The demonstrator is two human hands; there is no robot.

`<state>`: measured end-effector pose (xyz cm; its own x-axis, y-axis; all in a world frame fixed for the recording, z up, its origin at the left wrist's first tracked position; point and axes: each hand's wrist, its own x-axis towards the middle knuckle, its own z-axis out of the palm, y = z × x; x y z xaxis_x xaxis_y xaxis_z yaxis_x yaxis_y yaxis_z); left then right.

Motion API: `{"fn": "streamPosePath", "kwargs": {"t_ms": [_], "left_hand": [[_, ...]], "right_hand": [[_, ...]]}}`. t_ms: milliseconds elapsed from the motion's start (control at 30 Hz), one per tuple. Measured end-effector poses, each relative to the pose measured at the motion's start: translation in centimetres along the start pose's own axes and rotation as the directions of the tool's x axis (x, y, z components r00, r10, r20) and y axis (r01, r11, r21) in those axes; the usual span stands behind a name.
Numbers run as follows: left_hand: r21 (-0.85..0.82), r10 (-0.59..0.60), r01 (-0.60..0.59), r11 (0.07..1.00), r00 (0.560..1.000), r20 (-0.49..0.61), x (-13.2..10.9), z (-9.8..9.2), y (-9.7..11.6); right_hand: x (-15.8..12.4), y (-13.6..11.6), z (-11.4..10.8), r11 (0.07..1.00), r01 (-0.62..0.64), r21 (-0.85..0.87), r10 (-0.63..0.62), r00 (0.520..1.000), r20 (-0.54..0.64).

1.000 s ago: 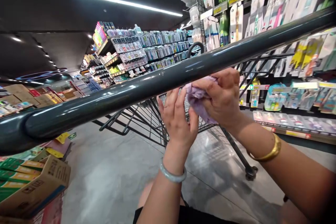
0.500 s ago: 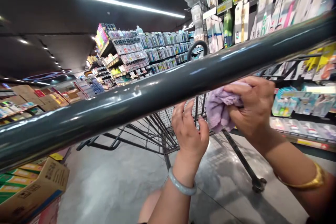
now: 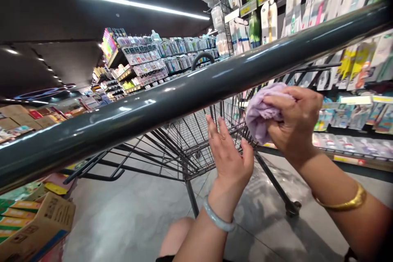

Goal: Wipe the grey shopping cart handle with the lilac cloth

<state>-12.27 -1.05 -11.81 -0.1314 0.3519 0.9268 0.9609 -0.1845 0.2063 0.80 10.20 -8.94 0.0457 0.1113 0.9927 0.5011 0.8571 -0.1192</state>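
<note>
A bunched-up purple cloth point(image 3: 260, 110) is gripped in my right hand point(image 3: 297, 118), just under the right half of a thick dark grey handlebar point(image 3: 172, 100). Whether the cloth touches the bar I cannot tell. My left hand point(image 3: 229, 149), with a pale bangle point(image 3: 218, 217) on its wrist, is raised below the bar to the left of the cloth. Its fingers are apart and hold nothing. Behind both hands stands the wire basket of a shopping cart point(image 3: 172, 155). A gold bangle point(image 3: 346, 198) circles my right wrist.
Shelves of packaged goods point(image 3: 353, 123) rise close on the right. At lower left sits an open cardboard box point(image 3: 46, 227) with green and yellow packs. A cart leg with a caster point(image 3: 291, 208) stands on the grey floor point(image 3: 123, 213). More stocked shelves point(image 3: 147, 61) stand further back.
My left hand has shifted slightly right and its fingers have straightened. My right hand still grips the cloth under the bar. The view has moved a little, showing more of the basket.
</note>
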Motion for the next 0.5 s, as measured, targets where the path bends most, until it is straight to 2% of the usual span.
{"fn": "streamPosePath", "kwargs": {"t_ms": [67, 133, 200, 267, 367, 500], "left_hand": [[-0.049, -0.012, 0.012, 0.999, 1.000, -0.003, -0.2, 0.0, -0.2], [-0.122, -0.034, 0.031, 0.992, 0.999, -0.021, -0.3, 0.1, -0.6], [-0.187, -0.065, 0.059, 0.981, 0.998, -0.025, -0.4, 0.1, -1.1], [-0.209, -0.083, 0.078, 0.975, 0.996, -0.016, -0.5, 0.3, -1.6], [-0.190, -0.064, 0.058, 0.980, 0.998, -0.027, -0.3, 0.4, -2.4], [-0.177, -0.109, 0.096, 0.980, 0.992, -0.067, 0.0, 0.3, -3.7]], "right_hand": [[-1.5, 2.2, 0.8, 0.996, -0.062, -0.060, 0.064, 0.998, 0.022], [-4.4, 4.2, 2.2, 0.986, -0.137, -0.096, 0.147, 0.985, 0.095], [-7.5, 5.2, 3.7, 0.983, -0.148, -0.110, 0.169, 0.962, 0.216], [-9.3, 5.2, 4.8, 0.971, -0.217, -0.099, 0.237, 0.930, 0.280], [-9.1, 4.5, 5.0, 0.928, -0.373, 0.023, 0.358, 0.905, 0.230], [-5.4, 3.5, 3.7, 0.886, -0.436, 0.159, 0.427, 0.900, 0.088]]}}
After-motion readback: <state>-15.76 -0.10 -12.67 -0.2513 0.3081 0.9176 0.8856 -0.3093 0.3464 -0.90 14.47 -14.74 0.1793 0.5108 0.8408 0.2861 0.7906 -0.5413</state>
